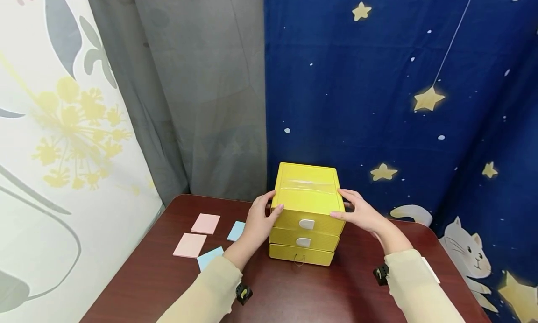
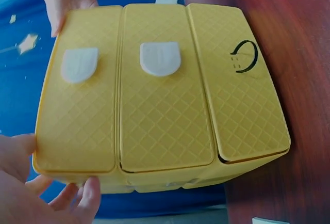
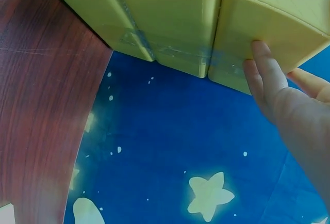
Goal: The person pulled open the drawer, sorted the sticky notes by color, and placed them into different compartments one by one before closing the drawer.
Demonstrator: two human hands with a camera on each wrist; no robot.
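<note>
A yellow three-tier drawer box [image 1: 308, 197] stands on the table with its fronts toward me. The upper two fronts carry white tab pulls [image 2: 160, 59]; the lowest has a dark cord loop [image 2: 247, 56]. Clear tape [image 1: 307, 185] runs across the top. My left hand [image 1: 259, 222] holds the top tier at its left side, thumb at the upper front edge and fingers along the side wall. At the opposite side my right hand [image 1: 363, 212] holds the same tier, thumb toward the front corner. In the right wrist view its fingertips [image 3: 261, 48] press the side wall.
Left of the box lie two pink square pads [image 1: 205, 224] and two light blue ones [image 1: 210, 257], one partly behind my left arm. A white flat item [image 1: 430, 270] lies by my right sleeve. Curtains [image 1: 378, 103] hang behind the dark red table [image 1: 290, 290].
</note>
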